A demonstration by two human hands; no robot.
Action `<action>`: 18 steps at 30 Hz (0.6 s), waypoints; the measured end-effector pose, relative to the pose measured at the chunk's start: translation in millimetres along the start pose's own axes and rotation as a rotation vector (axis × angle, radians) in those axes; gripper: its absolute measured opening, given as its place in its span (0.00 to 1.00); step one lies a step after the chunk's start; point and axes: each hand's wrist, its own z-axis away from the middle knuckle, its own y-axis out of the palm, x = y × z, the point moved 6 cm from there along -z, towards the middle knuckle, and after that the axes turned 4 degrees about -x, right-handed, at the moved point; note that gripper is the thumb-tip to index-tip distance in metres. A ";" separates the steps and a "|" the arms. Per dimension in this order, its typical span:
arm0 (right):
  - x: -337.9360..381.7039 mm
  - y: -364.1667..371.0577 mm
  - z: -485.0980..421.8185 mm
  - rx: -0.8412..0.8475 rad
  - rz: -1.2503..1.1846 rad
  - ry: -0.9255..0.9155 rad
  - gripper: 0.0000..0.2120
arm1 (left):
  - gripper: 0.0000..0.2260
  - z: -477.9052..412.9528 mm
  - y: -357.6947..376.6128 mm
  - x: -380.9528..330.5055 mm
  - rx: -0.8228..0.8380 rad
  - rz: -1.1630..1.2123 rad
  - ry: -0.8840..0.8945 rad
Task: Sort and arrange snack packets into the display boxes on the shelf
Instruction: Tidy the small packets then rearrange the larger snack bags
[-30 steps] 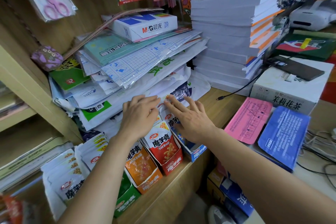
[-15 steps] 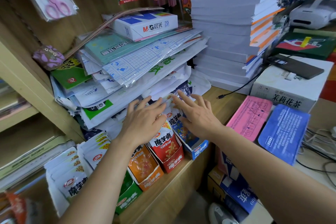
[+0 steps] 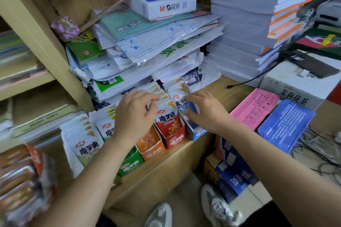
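Four display boxes stand in a row on the wooden shelf edge: green box, orange box, red box, blue box. Each holds upright snack packets. My left hand curls over the tops of the red-box packets, behind the front one. My right hand pinches the blue-box packets between thumb and fingers. A loose stack of white packets stands left of the green box.
A leaning pile of paper packs and folders sits right behind the boxes. Tall white paper reams are at the right, with pink and blue pads, a cable and a white carton. More snack bags lie lower left.
Both hands lay flat against the packets before. They have drawn back toward me and their fingers now curl onto the packet tops. The view has tilted downward.
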 end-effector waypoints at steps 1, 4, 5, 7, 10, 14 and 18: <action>1.7 3.1 8.9 0.067 0.051 0.013 0.28 | 0.09 18.6 0.3 -11.9 0.001 -0.034 0.046; -6.6 13.0 33.1 0.230 0.111 0.108 0.44 | 0.11 69.8 16.5 -41.7 0.114 -0.143 0.154; -9.0 14.4 37.9 0.225 0.060 0.129 0.46 | 0.13 82.9 25.1 -45.7 0.176 -0.185 0.167; -14.3 18.1 45.0 0.186 -0.043 0.179 0.46 | 0.19 105.2 39.7 -48.1 0.307 -0.270 0.178; -16.5 21.8 46.7 0.156 -0.148 0.225 0.43 | 0.25 125.6 48.7 -45.3 0.437 -0.351 0.139; -15.4 30.6 40.2 0.160 -0.218 0.185 0.40 | 0.27 135.0 52.2 -45.5 0.480 -0.316 0.047; -20.9 34.8 34.7 0.153 -0.221 0.160 0.34 | 0.29 143.5 43.1 -49.3 0.488 -0.274 0.016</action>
